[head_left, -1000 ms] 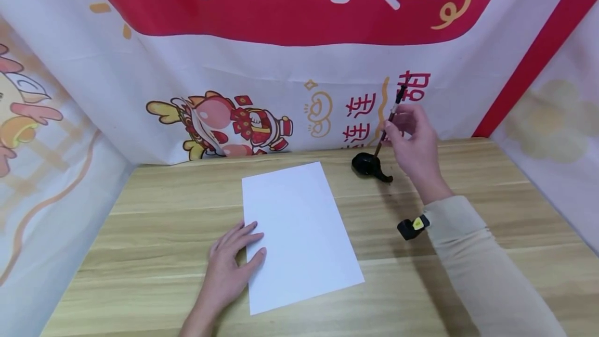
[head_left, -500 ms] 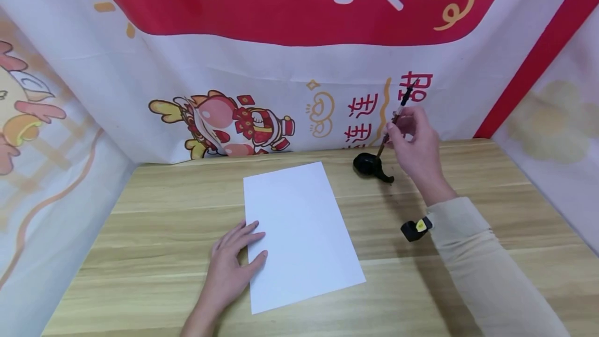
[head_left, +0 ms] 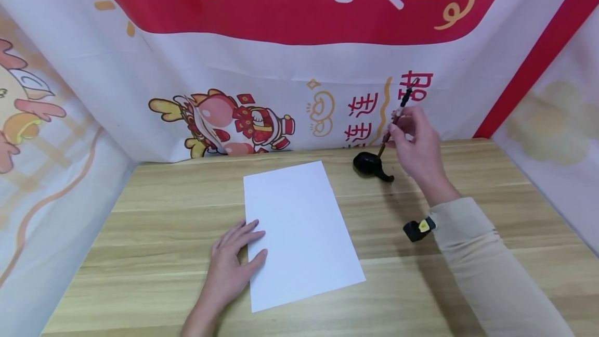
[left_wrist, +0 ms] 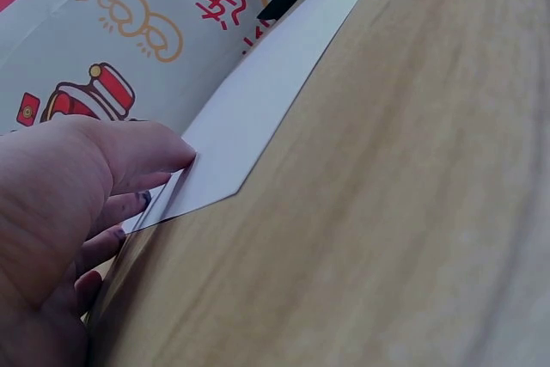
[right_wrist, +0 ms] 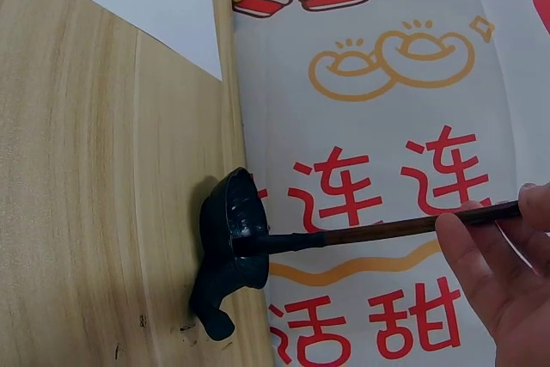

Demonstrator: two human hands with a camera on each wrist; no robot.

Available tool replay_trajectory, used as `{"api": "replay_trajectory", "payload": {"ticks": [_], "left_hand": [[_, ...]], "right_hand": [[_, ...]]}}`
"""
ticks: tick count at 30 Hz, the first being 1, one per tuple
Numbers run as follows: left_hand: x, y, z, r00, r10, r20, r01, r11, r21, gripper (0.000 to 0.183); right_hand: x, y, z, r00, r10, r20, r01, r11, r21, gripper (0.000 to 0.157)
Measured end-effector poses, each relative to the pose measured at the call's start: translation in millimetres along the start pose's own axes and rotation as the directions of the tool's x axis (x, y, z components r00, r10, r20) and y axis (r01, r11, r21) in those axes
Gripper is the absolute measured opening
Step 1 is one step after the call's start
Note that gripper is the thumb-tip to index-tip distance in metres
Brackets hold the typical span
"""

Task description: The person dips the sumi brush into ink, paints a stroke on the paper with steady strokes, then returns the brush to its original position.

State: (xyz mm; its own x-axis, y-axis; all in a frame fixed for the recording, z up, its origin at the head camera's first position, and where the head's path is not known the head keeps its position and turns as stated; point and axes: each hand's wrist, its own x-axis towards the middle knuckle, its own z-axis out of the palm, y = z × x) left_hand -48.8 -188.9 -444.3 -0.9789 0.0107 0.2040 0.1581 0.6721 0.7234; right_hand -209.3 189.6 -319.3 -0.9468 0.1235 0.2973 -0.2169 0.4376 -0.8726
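Wood-grain table [head_left: 154, 243] | 3 printed cloth walls [head_left: 276, 64] | right hand [head_left: 418, 147] pinches brush [right_wrist: 378, 231] | left hand [head_left: 231, 267], fingers spread, touches paper [head_left: 304, 233]

It's bright in here, even light washing the sheet of paper [head_left: 304, 238] flat white and the right sleeve [head_left: 491, 264] dropping a soft shadow on the worktop [head_left: 154, 254], its grain blurred in the greyer left wrist view.
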Motion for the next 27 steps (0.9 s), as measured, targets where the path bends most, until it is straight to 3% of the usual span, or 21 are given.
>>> {"api": "replay_trajectory", "payload": {"ticks": [10,22,27], "left_hand": [[2.2,1.7,-2.2,1.000,0.014,0.004,-0.014,1.000,0.007,0.039],[-0.6,1.0,-0.1,0.999,0.054,0.002,-0.054,0.998,0.023,0.039],[-1.7,0.1,1.0,0.997,0.073,0.001,-0.073,0.997,0.034,0.038]], "right_hand": [[-1.5,2.7,-1.0,0.999,-0.010,-0.035,0.011,1.000,0.025,0.038],[-1.8,1.8,-0.2,0.998,-0.060,-0.020,0.059,0.995,-0.080,0.031],[-3.1,3.6,2.2,0.997,-0.070,-0.029,0.068,0.996,-0.058,0.029]]}}
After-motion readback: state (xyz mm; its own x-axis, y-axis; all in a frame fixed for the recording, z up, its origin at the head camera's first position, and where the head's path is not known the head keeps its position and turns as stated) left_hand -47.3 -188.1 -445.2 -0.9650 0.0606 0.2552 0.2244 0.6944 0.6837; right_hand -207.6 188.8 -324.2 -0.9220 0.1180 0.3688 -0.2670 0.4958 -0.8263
